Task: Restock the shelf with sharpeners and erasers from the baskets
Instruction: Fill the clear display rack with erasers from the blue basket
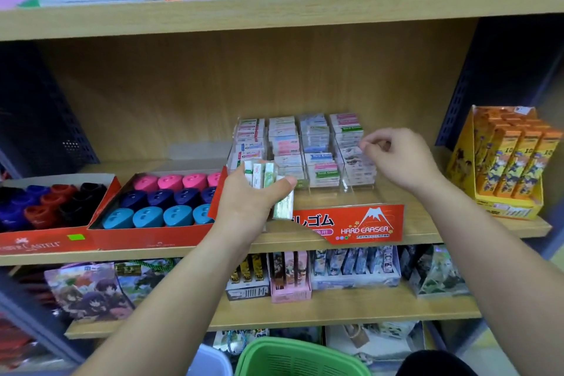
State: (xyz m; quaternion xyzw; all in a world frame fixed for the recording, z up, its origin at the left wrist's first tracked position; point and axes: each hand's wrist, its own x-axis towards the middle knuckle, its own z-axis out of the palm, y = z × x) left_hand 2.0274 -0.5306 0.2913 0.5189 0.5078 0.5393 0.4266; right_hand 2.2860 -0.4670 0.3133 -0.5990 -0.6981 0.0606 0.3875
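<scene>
erasers [264,176] in left hand [244,204] at shelf [421,207]

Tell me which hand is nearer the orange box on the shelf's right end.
Right. The right hand is at the eraser display, left of the orange box; the left hand, gripping erasers, is farther left.

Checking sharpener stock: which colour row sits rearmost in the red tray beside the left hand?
The pink rounded plastic sharpeners; navy ones fill the middle row, light-blue ones the front.
</scene>
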